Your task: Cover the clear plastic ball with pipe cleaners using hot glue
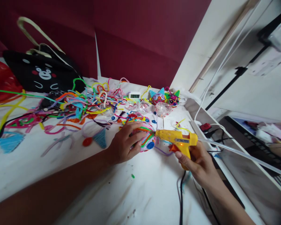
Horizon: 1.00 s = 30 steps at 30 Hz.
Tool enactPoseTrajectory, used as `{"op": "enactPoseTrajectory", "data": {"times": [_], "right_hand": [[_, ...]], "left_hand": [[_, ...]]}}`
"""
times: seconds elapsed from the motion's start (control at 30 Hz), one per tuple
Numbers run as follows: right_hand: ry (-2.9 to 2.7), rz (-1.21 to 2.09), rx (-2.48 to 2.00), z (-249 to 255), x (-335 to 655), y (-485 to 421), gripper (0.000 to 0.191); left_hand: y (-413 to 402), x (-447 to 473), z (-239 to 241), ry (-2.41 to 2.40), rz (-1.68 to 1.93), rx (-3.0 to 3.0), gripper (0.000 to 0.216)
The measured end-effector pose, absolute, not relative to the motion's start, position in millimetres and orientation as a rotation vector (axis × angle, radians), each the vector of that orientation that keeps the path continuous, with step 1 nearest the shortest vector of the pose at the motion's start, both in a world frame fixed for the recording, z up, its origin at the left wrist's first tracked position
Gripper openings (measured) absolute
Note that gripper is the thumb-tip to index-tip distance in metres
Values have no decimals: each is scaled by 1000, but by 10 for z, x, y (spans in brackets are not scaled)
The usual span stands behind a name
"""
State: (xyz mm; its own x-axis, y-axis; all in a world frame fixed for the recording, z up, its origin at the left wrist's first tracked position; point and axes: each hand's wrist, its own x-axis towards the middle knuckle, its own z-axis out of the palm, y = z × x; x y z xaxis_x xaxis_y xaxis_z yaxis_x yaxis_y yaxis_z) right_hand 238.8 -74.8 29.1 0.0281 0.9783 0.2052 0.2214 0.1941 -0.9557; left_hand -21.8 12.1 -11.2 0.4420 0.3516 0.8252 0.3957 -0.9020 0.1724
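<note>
My left hand (127,142) is closed around a round, colourful craft piece (146,137) covered in bright strips, with a blue button (150,145) on its lower side. In my right hand (199,164) is a yellow hot glue gun (175,137), its nozzle pointing left at the edge of the craft piece. Whether the tip touches it is hard to tell. A small orange light glows on the gun's body. A long clear glue stick (224,147) sticks out of its back, and a black cord (182,193) runs down from the handle.
Tangled pipe cleaners (91,100) cover the back left, before a black bag (42,75). Clear bowls (163,109), a small digital clock (134,95) and finished-looking animal faces (157,96) stand behind my hands. A blue triangle (100,138) lies left. A power strip (202,134) sits right.
</note>
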Motion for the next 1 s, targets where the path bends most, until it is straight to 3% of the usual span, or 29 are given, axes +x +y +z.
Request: {"op": "enactPoseTrajectory", "data": {"times": [1.0], "right_hand": [[-1493, 913, -1231, 338, 2361, -714, 39]], "left_hand": [[111, -198, -86, -688, -1461, -2595, 39]]}}
